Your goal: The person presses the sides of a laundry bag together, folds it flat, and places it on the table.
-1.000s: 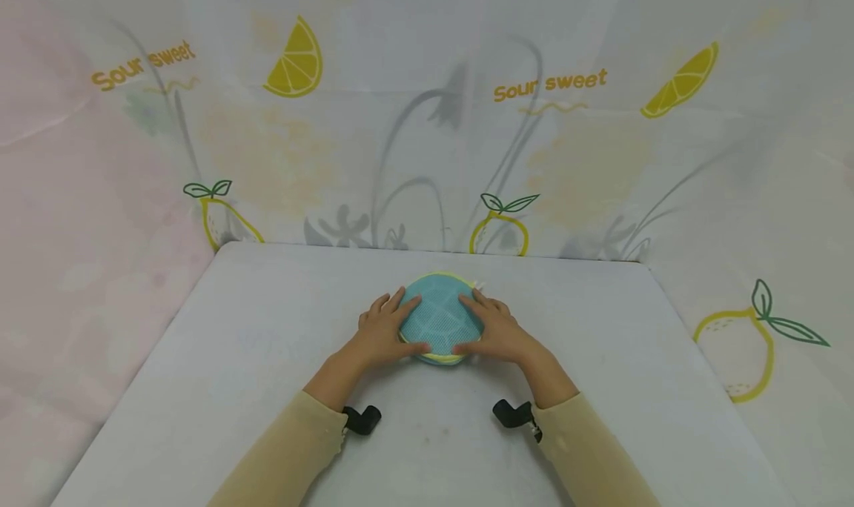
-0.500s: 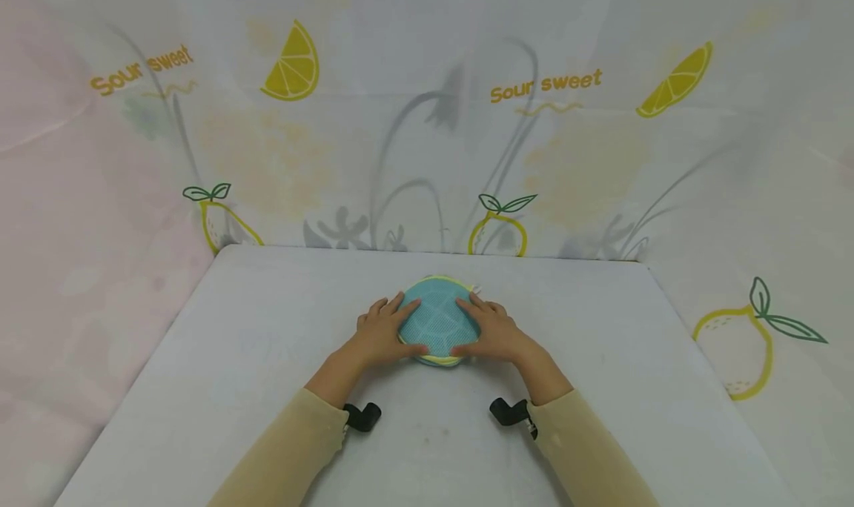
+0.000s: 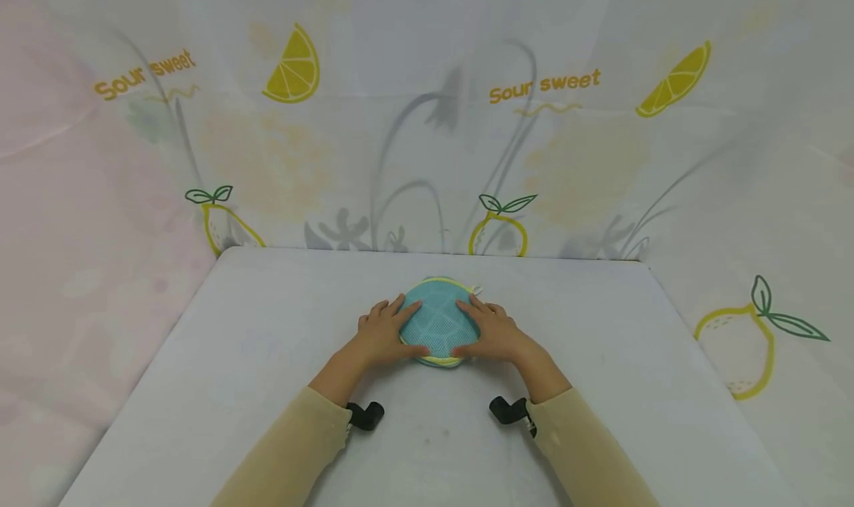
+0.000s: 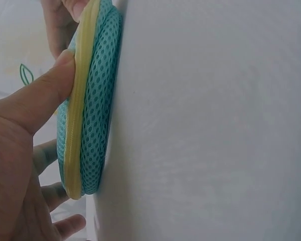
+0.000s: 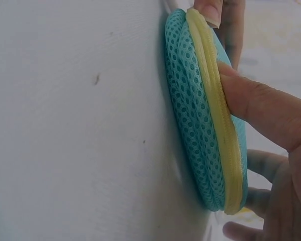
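Note:
A round turquoise zippered mesh pouch [image 3: 440,318] lies flat on the white table, near the middle of the head view. Its yellow zipper edging [image 4: 79,110] runs along the rim, and a small white tab [image 3: 477,290] sticks out at the far right. From the left side my left hand [image 3: 385,336] holds it, thumb on the near edge and fingers spread over the left rim. On the opposite side my right hand [image 3: 495,334] holds it in mirrored fashion. In the right wrist view the right thumb [image 5: 263,103] presses against the yellow edging. Some fingertips are hidden behind the pouch.
The white table [image 3: 267,299] ends at the back against a hanging cloth [image 3: 414,144] printed with lemons and flowers. Black wrist-worn devices [image 3: 365,416] show at both cuffs. Small dark specks [image 5: 97,79] mark the tabletop.
Both hands stay on the pouch with barely any movement. The head view has shifted very slightly.

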A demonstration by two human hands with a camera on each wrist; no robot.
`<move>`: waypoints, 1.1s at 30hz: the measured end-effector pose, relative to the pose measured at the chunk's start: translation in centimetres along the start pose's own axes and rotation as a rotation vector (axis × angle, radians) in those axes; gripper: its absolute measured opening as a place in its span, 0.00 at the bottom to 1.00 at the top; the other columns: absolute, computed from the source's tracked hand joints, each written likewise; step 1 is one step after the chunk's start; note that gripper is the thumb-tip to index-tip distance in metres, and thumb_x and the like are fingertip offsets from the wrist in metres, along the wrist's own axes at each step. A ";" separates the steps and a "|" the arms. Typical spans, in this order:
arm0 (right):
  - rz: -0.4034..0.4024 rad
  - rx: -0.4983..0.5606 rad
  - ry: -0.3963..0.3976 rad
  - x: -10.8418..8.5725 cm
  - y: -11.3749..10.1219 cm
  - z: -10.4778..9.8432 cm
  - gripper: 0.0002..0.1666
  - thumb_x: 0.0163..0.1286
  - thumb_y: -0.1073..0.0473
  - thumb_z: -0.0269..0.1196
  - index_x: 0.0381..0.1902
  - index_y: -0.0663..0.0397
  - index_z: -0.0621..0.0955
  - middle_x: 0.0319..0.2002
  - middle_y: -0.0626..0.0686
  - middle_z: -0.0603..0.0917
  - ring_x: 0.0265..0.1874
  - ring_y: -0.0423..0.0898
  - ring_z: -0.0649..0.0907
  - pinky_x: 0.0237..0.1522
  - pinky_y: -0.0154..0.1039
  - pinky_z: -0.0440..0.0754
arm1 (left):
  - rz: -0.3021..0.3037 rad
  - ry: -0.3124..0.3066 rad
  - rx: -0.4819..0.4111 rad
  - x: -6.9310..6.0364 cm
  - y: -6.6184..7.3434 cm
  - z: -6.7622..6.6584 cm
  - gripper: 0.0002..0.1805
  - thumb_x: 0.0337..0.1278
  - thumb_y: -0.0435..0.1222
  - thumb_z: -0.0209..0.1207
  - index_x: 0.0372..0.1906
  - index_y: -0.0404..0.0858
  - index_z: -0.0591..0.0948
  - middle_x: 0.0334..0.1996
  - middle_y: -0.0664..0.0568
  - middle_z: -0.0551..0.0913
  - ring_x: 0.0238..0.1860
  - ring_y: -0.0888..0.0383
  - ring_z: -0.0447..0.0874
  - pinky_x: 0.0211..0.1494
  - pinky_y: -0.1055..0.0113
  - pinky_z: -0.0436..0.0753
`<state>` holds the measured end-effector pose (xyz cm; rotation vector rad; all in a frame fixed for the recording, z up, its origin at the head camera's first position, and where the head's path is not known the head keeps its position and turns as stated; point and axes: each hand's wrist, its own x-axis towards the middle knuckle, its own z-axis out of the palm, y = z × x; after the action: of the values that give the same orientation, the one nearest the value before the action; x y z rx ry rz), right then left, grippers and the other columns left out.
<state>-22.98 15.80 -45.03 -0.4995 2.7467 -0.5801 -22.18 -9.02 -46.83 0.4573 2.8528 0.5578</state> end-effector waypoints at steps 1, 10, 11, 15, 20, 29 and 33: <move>0.000 -0.001 -0.003 0.0 0.0 0.0 0.58 0.57 0.35 0.72 0.79 0.46 0.60 0.80 0.57 0.51 0.74 0.65 0.56 0.67 0.69 0.60 | 0.001 0.000 0.004 0.0 0.0 0.0 0.52 0.52 0.66 0.63 0.79 0.53 0.59 0.79 0.43 0.51 0.76 0.35 0.49 0.67 0.33 0.60; -0.001 -0.012 -0.004 0.0 0.0 -0.1 0.59 0.57 0.35 0.72 0.79 0.47 0.59 0.79 0.58 0.51 0.73 0.67 0.57 0.66 0.70 0.61 | -0.005 -0.004 0.001 0.0 0.3 -0.5 0.52 0.52 0.66 0.64 0.79 0.52 0.59 0.79 0.43 0.51 0.76 0.35 0.49 0.68 0.33 0.59; -0.003 -0.008 -0.004 0.0 0.0 0.0 0.59 0.57 0.35 0.72 0.79 0.47 0.59 0.79 0.58 0.51 0.73 0.67 0.57 0.66 0.70 0.61 | -0.003 -0.002 0.002 0.0 0.2 -0.5 0.52 0.52 0.66 0.64 0.79 0.52 0.59 0.79 0.43 0.51 0.76 0.35 0.50 0.67 0.33 0.60; -0.003 0.012 -0.005 0.1 0.0 0.1 0.59 0.58 0.34 0.72 0.79 0.46 0.58 0.80 0.57 0.50 0.74 0.66 0.56 0.66 0.70 0.60 | -0.001 0.000 0.001 -0.1 -0.2 -0.3 0.52 0.52 0.66 0.64 0.79 0.53 0.59 0.79 0.44 0.51 0.76 0.35 0.50 0.67 0.33 0.60; -0.015 0.038 0.028 0.1 -0.1 0.1 0.58 0.58 0.37 0.73 0.79 0.47 0.59 0.80 0.57 0.50 0.74 0.67 0.54 0.67 0.71 0.58 | 0.016 0.028 -0.009 -0.2 -0.5 -0.5 0.51 0.52 0.64 0.66 0.79 0.51 0.60 0.79 0.44 0.52 0.76 0.34 0.50 0.67 0.31 0.60; -0.014 0.070 0.074 -0.5 0.0 -0.6 0.53 0.62 0.41 0.72 0.78 0.47 0.62 0.79 0.58 0.53 0.75 0.66 0.53 0.68 0.70 0.56 | 0.089 0.078 -0.033 -1.0 -1.4 -1.2 0.44 0.58 0.56 0.66 0.77 0.46 0.64 0.78 0.44 0.57 0.76 0.35 0.50 0.68 0.32 0.57; -0.017 0.089 0.093 -0.9 0.1 -1.2 0.50 0.63 0.42 0.71 0.78 0.47 0.63 0.79 0.58 0.54 0.74 0.66 0.53 0.69 0.69 0.56 | 0.129 0.102 -0.063 -1.7 -1.6 -1.6 0.42 0.60 0.53 0.66 0.76 0.45 0.65 0.77 0.43 0.58 0.76 0.36 0.50 0.69 0.31 0.57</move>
<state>-22.59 16.66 -43.86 -0.4876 2.7908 -0.7441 -21.44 -11.56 -45.83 0.6225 2.9071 0.7109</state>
